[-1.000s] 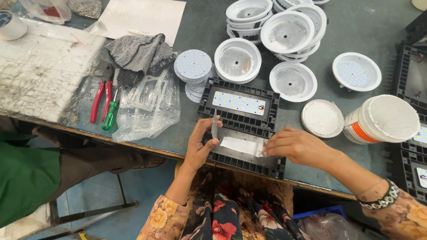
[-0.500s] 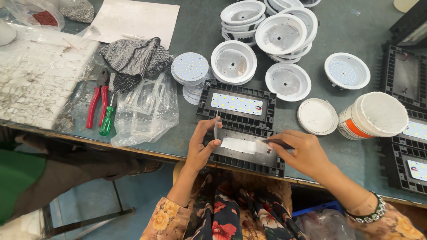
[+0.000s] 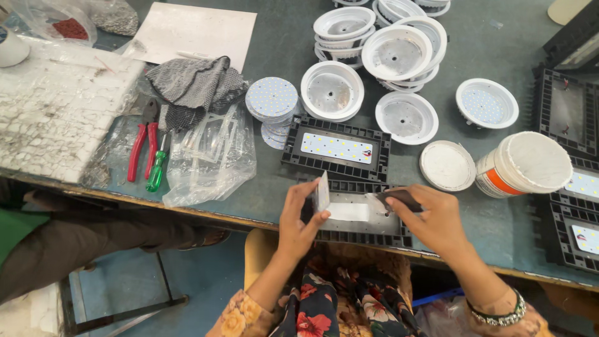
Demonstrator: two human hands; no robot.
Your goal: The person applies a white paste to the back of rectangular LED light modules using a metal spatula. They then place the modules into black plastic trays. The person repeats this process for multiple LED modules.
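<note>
Left hand point(image 3: 298, 219) pinched on upright white strip point(image 3: 322, 191), right hand point(image 3: 432, 218) clamped on dark tool point(image 3: 399, 198).

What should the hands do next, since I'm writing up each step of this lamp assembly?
Probably lay the white strip down flat. The left hand holds it on edge above the metal plate of the black housing, while the right hand holds a dark tool over the plate.

Red-handled pliers point(image 3: 142, 150) and a green-handled screwdriver point(image 3: 156, 170) are lying near the grey-green worktop's point(image 3: 281, 37) front edge, a grey knit cloth point(image 3: 193, 84) sitting behind them; white round housings point(image 3: 332, 90) are clustering toward the back edge
</note>
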